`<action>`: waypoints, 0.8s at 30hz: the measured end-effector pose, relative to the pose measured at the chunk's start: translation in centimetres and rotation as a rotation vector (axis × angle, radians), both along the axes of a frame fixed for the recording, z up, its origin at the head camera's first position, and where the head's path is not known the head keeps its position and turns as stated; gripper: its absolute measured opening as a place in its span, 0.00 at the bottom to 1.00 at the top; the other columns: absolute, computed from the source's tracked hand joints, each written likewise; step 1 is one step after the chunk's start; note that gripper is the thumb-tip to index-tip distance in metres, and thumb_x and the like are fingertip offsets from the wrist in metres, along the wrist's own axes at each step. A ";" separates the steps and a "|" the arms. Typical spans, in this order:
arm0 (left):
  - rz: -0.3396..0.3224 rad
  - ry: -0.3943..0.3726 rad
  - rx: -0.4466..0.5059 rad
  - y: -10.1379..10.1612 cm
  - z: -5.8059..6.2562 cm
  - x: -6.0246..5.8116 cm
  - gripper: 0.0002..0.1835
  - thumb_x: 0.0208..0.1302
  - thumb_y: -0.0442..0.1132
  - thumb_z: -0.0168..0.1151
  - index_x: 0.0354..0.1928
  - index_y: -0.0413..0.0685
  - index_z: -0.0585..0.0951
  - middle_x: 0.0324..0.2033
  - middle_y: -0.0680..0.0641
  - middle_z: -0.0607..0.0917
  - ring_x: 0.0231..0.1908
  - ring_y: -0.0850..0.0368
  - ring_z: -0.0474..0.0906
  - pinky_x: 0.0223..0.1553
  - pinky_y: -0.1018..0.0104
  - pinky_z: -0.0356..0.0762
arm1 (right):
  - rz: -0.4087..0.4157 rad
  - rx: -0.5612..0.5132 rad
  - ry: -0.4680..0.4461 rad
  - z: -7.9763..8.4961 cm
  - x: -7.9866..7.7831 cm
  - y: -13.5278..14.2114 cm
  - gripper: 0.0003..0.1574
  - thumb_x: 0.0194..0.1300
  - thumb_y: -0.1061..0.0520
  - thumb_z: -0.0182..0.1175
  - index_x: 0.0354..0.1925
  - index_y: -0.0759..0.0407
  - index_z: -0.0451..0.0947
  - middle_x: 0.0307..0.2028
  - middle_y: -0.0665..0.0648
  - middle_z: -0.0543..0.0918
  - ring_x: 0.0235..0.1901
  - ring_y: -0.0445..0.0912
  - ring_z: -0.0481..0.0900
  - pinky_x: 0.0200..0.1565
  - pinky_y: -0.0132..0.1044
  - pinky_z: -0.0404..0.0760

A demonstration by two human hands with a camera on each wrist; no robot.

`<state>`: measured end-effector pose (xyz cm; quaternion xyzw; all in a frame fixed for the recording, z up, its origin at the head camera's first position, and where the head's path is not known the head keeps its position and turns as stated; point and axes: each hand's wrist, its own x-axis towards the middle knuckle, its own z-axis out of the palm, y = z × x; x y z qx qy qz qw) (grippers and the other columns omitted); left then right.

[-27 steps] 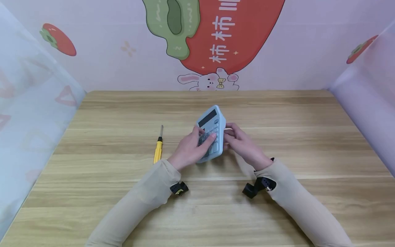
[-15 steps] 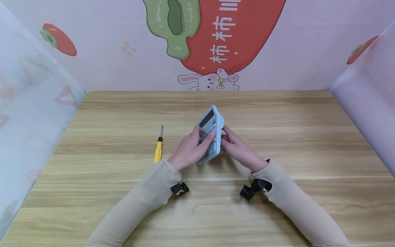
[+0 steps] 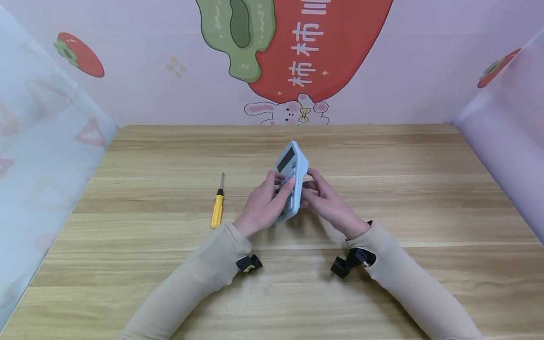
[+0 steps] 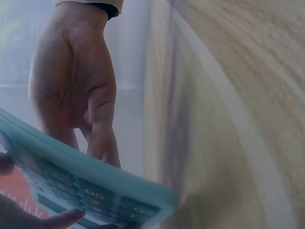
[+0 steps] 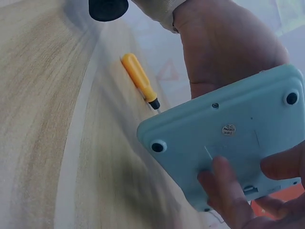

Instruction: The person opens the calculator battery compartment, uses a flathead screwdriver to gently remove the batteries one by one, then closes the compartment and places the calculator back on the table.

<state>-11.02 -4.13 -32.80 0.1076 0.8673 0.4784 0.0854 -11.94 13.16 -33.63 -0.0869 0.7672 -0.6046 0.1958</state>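
Observation:
A light blue calculator (image 3: 300, 172) is held tilted above the table, its keys and dark display facing left. My left hand (image 3: 260, 205) grips it, thumb across the key side. Behind it, my right hand (image 3: 333, 207) has its fingertips at the calculator's back. The right wrist view shows that back (image 5: 186, 138) with dark round feet, a small "QC passed" sticker and a screw hole. There, the right fingers (image 5: 228, 183) lie on the back close to a small latch. In the left wrist view the right hand (image 4: 76, 76) reaches behind the calculator (image 4: 95, 186).
A screwdriver (image 3: 217, 210) with a yellow handle lies on the wooden table (image 3: 148, 264), left of the left hand. A printed backdrop (image 3: 140, 61) stands behind the table, with pale side panels at left and right. Small black cameras (image 3: 352, 262) sit at both wrists.
The calculator has been turned more edge-on, its back swinging further toward the right hand. The right hand has shifted slightly left with it; the left hand keeps its grip.

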 end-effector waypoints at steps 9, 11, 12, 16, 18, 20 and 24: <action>0.021 0.008 0.076 0.1 0.1 0.1 0.25 0.70 0.58 0.36 0.58 0.48 0.65 0.56 0.43 0.76 0.49 0.50 0.78 0.47 0.55 0.75 | 0.027 -0.005 -0.015 0.3 0.1 0.3 0.37 0.68 0.51 0.51 0.70 0.48 0.49 0.60 0.62 0.65 0.56 0.54 0.74 0.55 0.46 0.74; 0.022 0.013 0.088 0.1 0.1 0.2 0.25 0.70 0.58 0.35 0.57 0.49 0.66 0.55 0.43 0.76 0.49 0.50 0.78 0.47 0.55 0.75 | 0.040 0.011 -0.007 0.3 0.1 0.4 0.38 0.68 0.49 0.51 0.70 0.50 0.49 0.60 0.63 0.65 0.54 0.54 0.75 0.56 0.47 0.73; 0.022 0.012 0.093 0.1 0.1 0.2 0.25 0.70 0.58 0.35 0.57 0.49 0.66 0.55 0.43 0.76 0.49 0.50 0.77 0.47 0.55 0.75 | 0.045 0.019 -0.009 0.3 0.1 0.5 0.38 0.68 0.47 0.51 0.71 0.51 0.48 0.60 0.62 0.65 0.54 0.54 0.75 0.57 0.48 0.72; 0.031 -0.008 0.131 0.1 0.3 0.3 0.26 0.70 0.58 0.34 0.57 0.48 0.65 0.54 0.42 0.76 0.52 0.50 0.75 0.50 0.55 0.73 | 0.059 0.006 -0.022 0.3 0.1 0.5 0.40 0.67 0.44 0.51 0.71 0.48 0.48 0.61 0.62 0.64 0.56 0.54 0.74 0.59 0.50 0.70; 0.037 -0.019 0.158 0.1 0.4 0.4 0.26 0.70 0.58 0.34 0.57 0.47 0.65 0.55 0.42 0.75 0.54 0.50 0.74 0.52 0.54 0.72 | 0.063 -0.019 -0.036 0.2 0.1 0.5 0.39 0.67 0.43 0.51 0.70 0.44 0.49 0.62 0.62 0.63 0.58 0.54 0.72 0.59 0.51 0.69; 0.037 -0.031 0.192 0.2 0.4 0.5 0.26 0.70 0.58 0.34 0.57 0.46 0.64 0.55 0.42 0.75 0.54 0.50 0.74 0.53 0.55 0.72 | 0.070 -0.051 -0.043 0.0 0.1 0.5 0.38 0.67 0.43 0.52 0.69 0.42 0.49 0.63 0.62 0.62 0.60 0.55 0.70 0.60 0.51 0.68; 0.032 -0.065 0.252 0.2 0.5 0.6 0.27 0.71 0.58 0.32 0.57 0.46 0.64 0.54 0.41 0.76 0.52 0.49 0.76 0.55 0.53 0.71 | 0.083 -0.089 -0.059 -0.3 0.1 0.6 0.36 0.68 0.43 0.49 0.68 0.40 0.47 0.62 0.64 0.65 0.60 0.55 0.70 0.60 0.52 0.68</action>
